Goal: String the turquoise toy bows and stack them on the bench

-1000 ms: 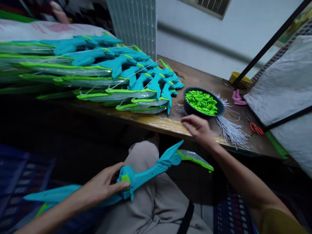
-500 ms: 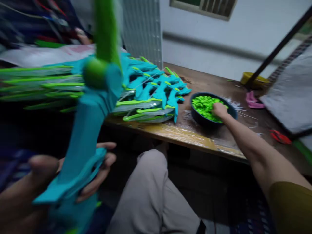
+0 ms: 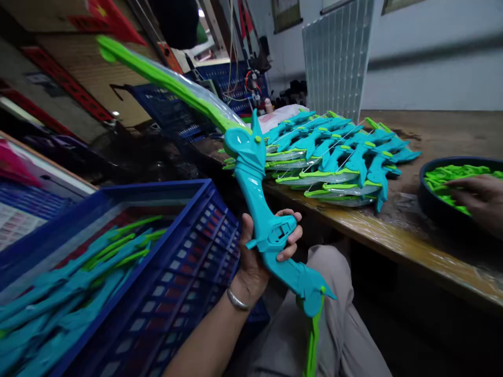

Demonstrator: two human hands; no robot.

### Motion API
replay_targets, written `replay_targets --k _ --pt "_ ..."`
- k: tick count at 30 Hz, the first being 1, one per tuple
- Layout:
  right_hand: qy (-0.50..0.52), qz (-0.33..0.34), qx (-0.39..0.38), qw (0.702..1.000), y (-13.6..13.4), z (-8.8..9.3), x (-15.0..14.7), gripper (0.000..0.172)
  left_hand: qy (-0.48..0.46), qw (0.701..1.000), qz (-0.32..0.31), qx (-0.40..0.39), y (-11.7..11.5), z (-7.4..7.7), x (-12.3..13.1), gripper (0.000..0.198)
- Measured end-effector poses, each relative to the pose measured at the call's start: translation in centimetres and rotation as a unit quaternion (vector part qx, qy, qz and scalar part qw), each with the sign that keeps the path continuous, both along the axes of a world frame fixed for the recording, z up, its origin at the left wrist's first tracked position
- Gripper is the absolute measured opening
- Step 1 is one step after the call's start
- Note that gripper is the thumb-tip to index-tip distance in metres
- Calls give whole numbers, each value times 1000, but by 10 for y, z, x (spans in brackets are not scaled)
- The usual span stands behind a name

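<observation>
My left hand [image 3: 251,267] is closed around the grip of a teal toy bow [image 3: 253,188] with bright green limbs. I hold this bow tilted in front of me, one limb up to the left and the other down over my knee. A slotted recess in its grip faces me. At the right edge, my right hand [image 3: 481,196] is over a dark bowl [image 3: 426,201] of small bright green plastic pieces [image 3: 442,175]. Its fingers are drawn together at the pieces, and whatever is between the fingertips is hidden.
Many similar toy bows [image 3: 338,152] lie stacked on the wooden table [image 3: 428,243], whose front edge is taped. A blue plastic crate [image 3: 168,251] at my left holds more teal and green bows [image 3: 78,283]. A grey ribbed panel [image 3: 338,63] stands behind the stack.
My view has swung left, bringing the blue crate in. The bow in my left hand is now farther from the camera and turned. My right hand has stayed at the bowl.
</observation>
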State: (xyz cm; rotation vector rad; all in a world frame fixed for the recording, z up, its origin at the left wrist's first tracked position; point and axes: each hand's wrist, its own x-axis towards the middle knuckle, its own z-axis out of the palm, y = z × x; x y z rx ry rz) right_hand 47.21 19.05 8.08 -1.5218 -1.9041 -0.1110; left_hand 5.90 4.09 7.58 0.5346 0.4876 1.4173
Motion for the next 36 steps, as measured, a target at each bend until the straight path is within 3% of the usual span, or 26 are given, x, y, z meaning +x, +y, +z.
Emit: replay_targets --k 2,4,7,11,15,18,23,26,31,33,36 --pt "97 169 -47 980 -39 1 -55 57 -9 1000 -14 -7 -2 -12 0 78" --pt "206 282 -116 930 -81 1 -113 46 -4 999 -34 -23 -4 -17 -2 76" --pt "313 365 -163 861 -128 -2 -183 22 23 997 -63 -38 -9 -14 -10 69" --pt "403 409 -156 804 -146 -10 -231 7 54 997 -32 -47 -17 -6 -19 59" --pt "444 407 -154 784 -138 -10 -248 5 75 994 18 -74 -22 -3 -19 47" --pt "447 397 -153 787 -134 -9 -253 5 87 992 32 -90 -23 -2 -15 44" --pt "427 372 -127 814 -133 -7 -256 6 102 988 65 -94 -24 2 -6 43" --pt "396 362 -105 837 -136 -4 -255 7 111 988 73 -72 -27 4 0 55" --pt "323 331 -70 884 -141 0 -252 4 198 972 125 -29 -35 1 7 58" --pt "325 310 -92 889 -138 2 -248 20 224 965 129 -33 -38 -1 9 52" --pt "345 343 -229 843 -129 8 -240 43 251 963 99 -23 -40 -5 8 42"
